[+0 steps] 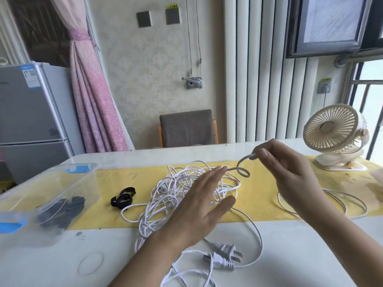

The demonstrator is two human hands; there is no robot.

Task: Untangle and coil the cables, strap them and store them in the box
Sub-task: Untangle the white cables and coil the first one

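Cables (172,183) lie tangled under my flat, straight-fingered left hand (199,206); my right hand (290,170) pinches one curled end (245,158)

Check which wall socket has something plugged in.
The right socket, beside the radiator and above the fan: a white plug sits in it, cord hanging down. The upper socket on the middle wall has nothing in it.

A white table (290,255) carries a yellow runner (259,195) across its middle. A tangle of white cables (170,183) sprawls at centre, its plugs (226,255) nearer. Black straps (123,198) and a clear box (91,183) lie left, a cream fan (333,131) far right.
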